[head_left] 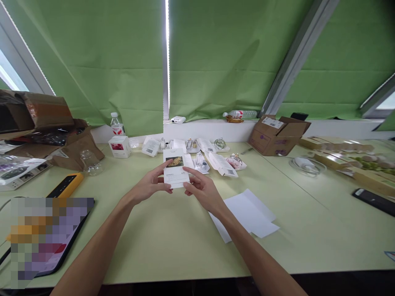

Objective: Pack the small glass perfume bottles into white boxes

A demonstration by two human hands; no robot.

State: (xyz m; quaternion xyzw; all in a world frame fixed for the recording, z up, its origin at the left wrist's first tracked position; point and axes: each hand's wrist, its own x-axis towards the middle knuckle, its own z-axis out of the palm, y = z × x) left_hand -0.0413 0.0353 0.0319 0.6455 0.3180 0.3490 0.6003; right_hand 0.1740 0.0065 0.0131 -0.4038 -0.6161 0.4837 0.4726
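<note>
Between my two hands, above the table, is a small white box (177,179) with a picture of yellow flowers and printed text on the side facing me. My left hand (151,181) pinches its left edge, and my right hand (202,187) grips the right edge. Just behind it lie opened white cartons (219,162) and small glass bottles, among them a pink one (235,161) and a green one (219,143). White paper sheets (247,211) lie flat near my right forearm.
To the left are a tablet (74,234), an orange power strip (66,185), a clear jar (89,162) and cardboard boxes (75,146). A white box (119,146) stands by a water bottle (117,124). On the right are a carton (271,135), a coiled cable (307,165) and a black phone (375,200).
</note>
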